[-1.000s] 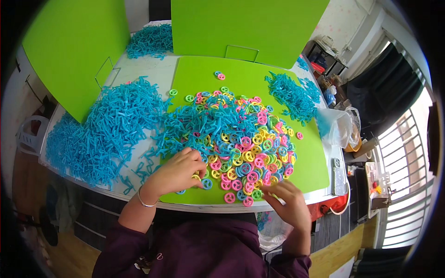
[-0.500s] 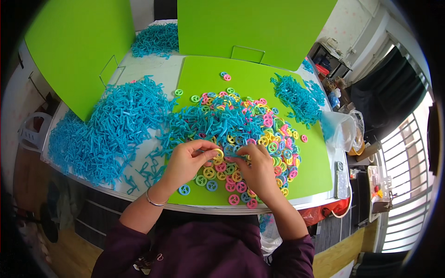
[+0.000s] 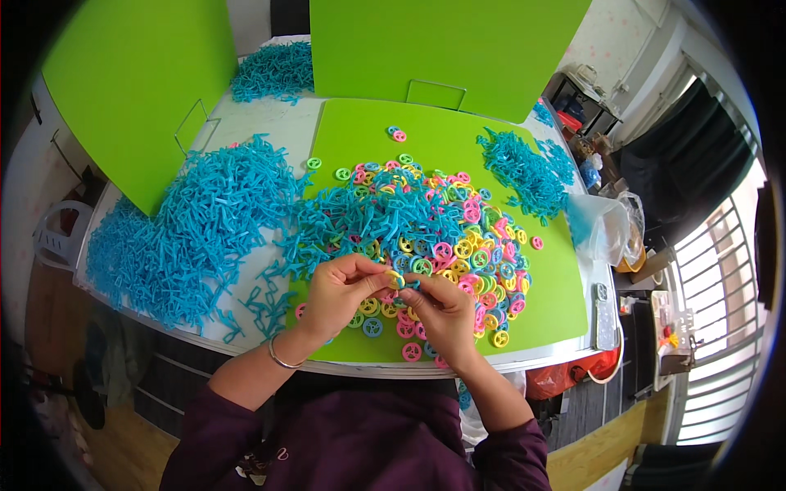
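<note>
Nearest, the person's purple sleeves come up from the lower edge, with a thin bangle on the left wrist. Just past them the left hand and the right hand meet over the near edge of the green mat. The fingers of both hands are pinched together around a small yellow ring and what seems to be a short blue piece, held between the fingertips just above the mat. The blue piece is too small and too covered to tell which way its long axis runs; the ring looks tilted up toward the camera.

Under and beyond the hands lies a heap of rings in pink, yellow, green and blue, mixed with blue sticks. To the left, on the white table, a big blue pile spreads out. A smaller blue pile sits at the mat's far right. Furthest back stand upright green boards.
</note>
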